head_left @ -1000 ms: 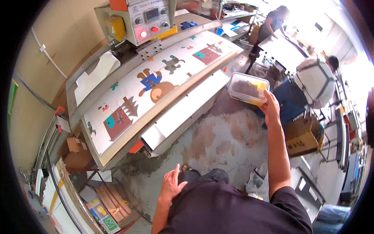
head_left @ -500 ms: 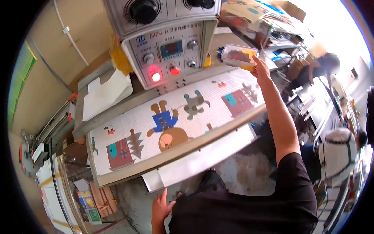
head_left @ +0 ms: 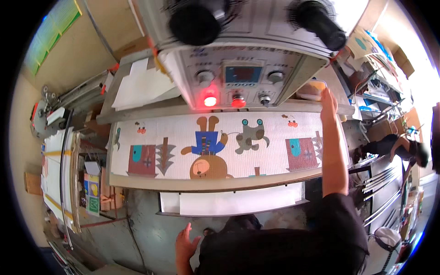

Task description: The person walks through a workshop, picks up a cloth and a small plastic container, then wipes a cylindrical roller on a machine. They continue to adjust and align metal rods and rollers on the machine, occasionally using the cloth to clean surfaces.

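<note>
My right arm reaches far forward past the machine's right side. At its end my right hand (head_left: 328, 101) is closed on the near right edge of a clear plastic container (head_left: 310, 90). Part of that container is hidden behind the machine housing, and its contents look yellowish and blurred. I cannot tell whether its base touches the surface beneath. My left hand (head_left: 186, 244) hangs low near my body, fingers apart and holding nothing. Between me and the machine lies a white printed sheet (head_left: 183, 123) with a bear, a dog and houses, upside down to me.
A grey control box (head_left: 183, 87) with knobs, a small screen and a lit red lamp rises over the bench. White paper (head_left: 142, 91) lies at its left. Below the bench edge sits a white tray (head_left: 238, 201). Another person (head_left: 394, 146) is at the right.
My right hand has brought the container forward and down beside the machine's right side. The view has turned, so the bench now appears level. My left hand stays low and open.
</note>
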The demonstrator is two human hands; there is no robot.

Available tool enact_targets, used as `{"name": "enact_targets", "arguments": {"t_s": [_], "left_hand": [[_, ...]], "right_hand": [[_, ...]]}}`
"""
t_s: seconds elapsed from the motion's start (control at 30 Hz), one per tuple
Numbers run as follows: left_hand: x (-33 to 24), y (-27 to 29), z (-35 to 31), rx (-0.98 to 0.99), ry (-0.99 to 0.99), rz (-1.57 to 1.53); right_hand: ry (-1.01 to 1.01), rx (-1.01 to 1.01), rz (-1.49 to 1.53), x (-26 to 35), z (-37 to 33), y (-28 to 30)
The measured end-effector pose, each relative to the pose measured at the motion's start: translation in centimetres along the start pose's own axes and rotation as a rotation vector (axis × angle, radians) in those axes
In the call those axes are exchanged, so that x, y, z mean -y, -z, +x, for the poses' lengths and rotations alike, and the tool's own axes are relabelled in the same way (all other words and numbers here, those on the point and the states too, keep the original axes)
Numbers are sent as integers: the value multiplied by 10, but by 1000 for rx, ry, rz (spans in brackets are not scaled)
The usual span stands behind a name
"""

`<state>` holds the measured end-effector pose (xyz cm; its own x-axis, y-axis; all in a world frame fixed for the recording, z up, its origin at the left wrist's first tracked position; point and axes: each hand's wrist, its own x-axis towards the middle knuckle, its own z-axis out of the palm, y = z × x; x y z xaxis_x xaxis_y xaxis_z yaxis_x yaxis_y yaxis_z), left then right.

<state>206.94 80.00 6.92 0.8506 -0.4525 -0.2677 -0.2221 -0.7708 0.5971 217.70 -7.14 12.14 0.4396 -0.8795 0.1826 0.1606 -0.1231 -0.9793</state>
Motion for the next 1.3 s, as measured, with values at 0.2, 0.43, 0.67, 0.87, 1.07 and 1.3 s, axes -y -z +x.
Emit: {"name": "enact_targets", "arguments": {"t_s": [0.2, 0.43, 0.67, 0.87, 1.07, 1.3], "left_hand": [[28, 9, -53, -108, 114, -140], [130, 60, -181, -360, 291, -473], [269, 142, -358, -612, 619, -864], [401, 222, -424, -1592, 302, -949], [429, 308, -421, -1498, 78, -978], [614, 458, -491, -1864, 54, -1294]], "right_hand": [[-692, 447, 1049, 97, -323, -132], [-891, 882, 888, 140, -590, -318], [-1045, 1388, 260, 155, -943, -444], [-340, 2412, 315, 217, -1253, -458], [-102, 2318, 653, 226, -1423, -596], [-5, 2530, 672, 270, -1566, -721]]}}
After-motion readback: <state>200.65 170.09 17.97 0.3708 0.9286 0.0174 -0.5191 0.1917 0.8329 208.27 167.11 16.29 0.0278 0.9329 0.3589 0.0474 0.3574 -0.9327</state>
